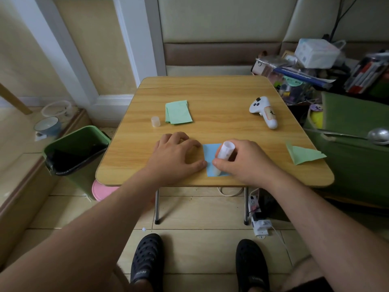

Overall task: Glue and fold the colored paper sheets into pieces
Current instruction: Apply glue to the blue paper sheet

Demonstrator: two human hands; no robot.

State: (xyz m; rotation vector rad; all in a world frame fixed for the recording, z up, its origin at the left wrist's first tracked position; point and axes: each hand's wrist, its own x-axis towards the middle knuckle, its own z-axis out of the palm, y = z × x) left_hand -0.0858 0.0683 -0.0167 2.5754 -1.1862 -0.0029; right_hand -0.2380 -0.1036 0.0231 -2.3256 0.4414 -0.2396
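**Glue stick on blue paper**

A wooden table (210, 95) fills the middle. At its near edge lies a blue sheet (210, 153), flat, its long side running away from the person. The left hand (176, 158) rests with relaxed fingers on the table, its thumb tip at the sheet's left edge. The right hand (237, 161) grips a white glue stick (224, 151), tilted, top end leaning away, lower end down on the sheet.

Farther back sit a stack of green sheets (178, 111) and, just beside it, the glue cap (155, 121), upright. A white controller (264, 111) lies at right; a folded green piece (303, 153) overhangs the right edge. A green bin (75, 150) stands left of the table.
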